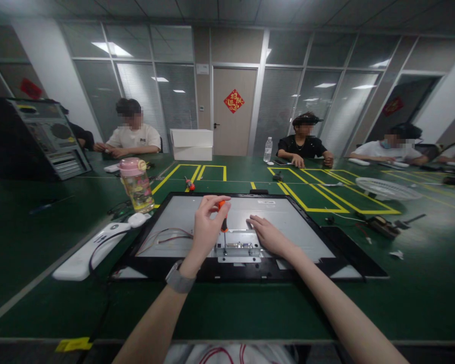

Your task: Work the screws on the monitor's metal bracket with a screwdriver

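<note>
A flat display panel (307,234) with a black frame and a grey metal back lies on the green table before me. Near its front edge sits a metal bracket (238,259) with connectors on it. My left hand (207,222), with a watch on the wrist, is closed around the orange-and-black handle of a screwdriver (223,220). The screwdriver stands upright, its shaft reaching down to the left part of the bracket. My right hand (267,234) rests on the panel at the bracket's right side, fingers stretched out. Thin wires (167,235) lie on the panel's left part.
Left of the panel are a white power bank-like case (87,253) with a black cable and a pink-lidded bottle (136,184). A black slab (352,253) touches the right side. Beyond are a white box (191,145), a computer case (41,136) and several people seated.
</note>
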`<act>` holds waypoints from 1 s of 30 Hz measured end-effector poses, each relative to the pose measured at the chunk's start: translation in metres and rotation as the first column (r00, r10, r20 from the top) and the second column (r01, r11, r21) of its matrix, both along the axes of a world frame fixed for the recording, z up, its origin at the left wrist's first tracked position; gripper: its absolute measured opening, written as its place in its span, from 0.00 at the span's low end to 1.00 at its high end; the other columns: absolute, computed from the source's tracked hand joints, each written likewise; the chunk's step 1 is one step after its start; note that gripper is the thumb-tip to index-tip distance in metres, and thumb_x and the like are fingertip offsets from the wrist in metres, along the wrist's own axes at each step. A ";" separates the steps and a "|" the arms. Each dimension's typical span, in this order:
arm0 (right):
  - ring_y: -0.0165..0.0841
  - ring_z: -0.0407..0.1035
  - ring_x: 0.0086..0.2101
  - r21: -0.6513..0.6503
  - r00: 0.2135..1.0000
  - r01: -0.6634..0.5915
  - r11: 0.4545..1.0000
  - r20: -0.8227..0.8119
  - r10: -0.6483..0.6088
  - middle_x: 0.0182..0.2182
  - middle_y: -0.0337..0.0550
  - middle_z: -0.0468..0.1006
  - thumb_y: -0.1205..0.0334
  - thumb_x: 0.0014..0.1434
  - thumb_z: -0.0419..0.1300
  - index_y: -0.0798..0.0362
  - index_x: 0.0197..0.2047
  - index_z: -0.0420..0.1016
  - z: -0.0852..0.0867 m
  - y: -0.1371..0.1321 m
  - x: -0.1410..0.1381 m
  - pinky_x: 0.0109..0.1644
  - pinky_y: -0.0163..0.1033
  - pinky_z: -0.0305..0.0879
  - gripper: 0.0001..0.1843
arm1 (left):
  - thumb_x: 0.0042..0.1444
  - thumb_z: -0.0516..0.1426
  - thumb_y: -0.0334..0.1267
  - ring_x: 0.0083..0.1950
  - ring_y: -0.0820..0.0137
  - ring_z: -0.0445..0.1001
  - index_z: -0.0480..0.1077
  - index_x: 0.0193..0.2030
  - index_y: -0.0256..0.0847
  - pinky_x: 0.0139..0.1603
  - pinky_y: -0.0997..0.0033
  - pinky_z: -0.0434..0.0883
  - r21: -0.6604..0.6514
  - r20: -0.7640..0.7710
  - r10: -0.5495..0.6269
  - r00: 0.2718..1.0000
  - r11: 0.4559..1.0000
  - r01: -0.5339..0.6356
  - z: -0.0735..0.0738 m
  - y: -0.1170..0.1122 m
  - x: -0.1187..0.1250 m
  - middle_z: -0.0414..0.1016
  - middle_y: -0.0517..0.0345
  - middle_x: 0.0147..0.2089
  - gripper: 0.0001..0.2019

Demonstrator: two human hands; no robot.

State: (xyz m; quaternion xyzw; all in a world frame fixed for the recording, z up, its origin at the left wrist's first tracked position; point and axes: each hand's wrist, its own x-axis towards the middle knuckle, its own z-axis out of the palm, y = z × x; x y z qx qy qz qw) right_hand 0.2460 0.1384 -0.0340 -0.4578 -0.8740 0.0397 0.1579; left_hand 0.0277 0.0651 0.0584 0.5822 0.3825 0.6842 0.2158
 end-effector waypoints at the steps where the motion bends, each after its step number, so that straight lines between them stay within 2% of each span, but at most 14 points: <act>1: 0.44 0.59 0.66 0.000 1.000 0.000 1.000 0.001 0.000 0.66 0.59 0.65 0.70 0.67 0.44 0.59 0.66 0.66 0.000 0.000 0.000 0.69 0.54 0.55 0.26 | 0.57 0.59 0.41 0.41 0.68 0.75 0.80 0.38 0.43 0.41 0.71 0.71 -0.003 0.001 -0.012 1.000 1.000 0.012 0.001 0.000 0.000 0.76 0.54 0.40 0.09; 3: 0.44 0.59 0.66 -0.001 1.000 0.000 1.000 0.005 0.000 0.66 0.59 0.64 0.69 0.68 0.43 0.60 0.66 0.66 0.000 0.000 0.000 0.70 0.54 0.55 0.27 | 0.58 0.57 0.41 0.41 0.67 0.76 0.80 0.39 0.43 0.42 0.70 0.72 -0.014 0.001 -0.038 0.999 0.999 0.038 0.002 -0.001 0.001 0.78 0.54 0.39 0.10; 8: 0.44 0.59 0.66 -0.003 1.000 0.000 1.000 0.005 0.000 0.67 0.58 0.65 0.69 0.68 0.44 0.59 0.67 0.65 0.001 0.000 0.000 0.70 0.54 0.54 0.27 | 0.52 0.63 0.40 0.36 0.68 0.74 0.80 0.35 0.43 0.39 0.71 0.72 -0.023 -0.002 -0.033 0.999 0.999 0.033 0.003 -0.002 0.002 0.76 0.57 0.35 0.06; 13: 0.45 0.59 0.66 -0.004 1.000 0.002 1.000 0.006 -0.002 0.67 0.60 0.64 0.70 0.68 0.44 0.60 0.66 0.65 -0.001 0.001 0.001 0.70 0.54 0.54 0.27 | 0.59 0.55 0.41 0.41 0.66 0.76 0.80 0.36 0.43 0.43 0.69 0.72 -0.032 0.010 -0.044 0.999 0.999 0.044 0.003 -0.002 0.000 0.79 0.55 0.37 0.12; 19: 0.45 0.59 0.66 -0.004 1.000 0.001 1.000 0.004 -0.001 0.66 0.61 0.64 0.70 0.68 0.44 0.60 0.66 0.66 0.000 0.001 0.000 0.70 0.55 0.54 0.26 | 0.53 0.62 0.40 0.39 0.68 0.75 0.79 0.34 0.43 0.39 0.71 0.71 -0.020 0.002 -0.026 1.000 0.999 0.026 0.002 -0.002 -0.001 0.76 0.56 0.38 0.06; 22: 0.45 0.59 0.66 -0.006 1.000 0.002 1.000 0.004 -0.002 0.66 0.61 0.64 0.69 0.68 0.44 0.61 0.66 0.66 0.002 -0.001 0.000 0.70 0.54 0.54 0.26 | 0.56 0.59 0.41 0.42 0.67 0.76 0.80 0.35 0.42 0.42 0.70 0.71 -0.020 0.004 -0.039 0.999 0.999 0.039 0.002 -0.001 -0.001 0.78 0.54 0.40 0.09; 25: 0.45 0.59 0.66 -0.012 1.000 0.003 1.000 0.006 -0.003 0.67 0.60 0.64 0.69 0.68 0.44 0.60 0.67 0.65 0.003 -0.002 -0.001 0.70 0.54 0.54 0.26 | 0.59 0.56 0.42 0.41 0.66 0.77 0.79 0.38 0.40 0.43 0.69 0.72 -0.035 0.003 -0.062 0.998 0.997 0.062 0.002 -0.001 0.000 0.79 0.54 0.36 0.12; 30: 0.45 0.59 0.66 -0.012 1.000 0.008 1.000 0.011 -0.008 0.67 0.58 0.64 0.68 0.69 0.44 0.59 0.67 0.65 0.003 -0.002 -0.001 0.70 0.54 0.54 0.26 | 0.53 0.62 0.40 0.37 0.69 0.74 0.79 0.36 0.41 0.40 0.72 0.70 -0.023 -0.001 -0.019 1.000 1.000 0.019 0.001 -0.001 0.000 0.76 0.57 0.36 0.07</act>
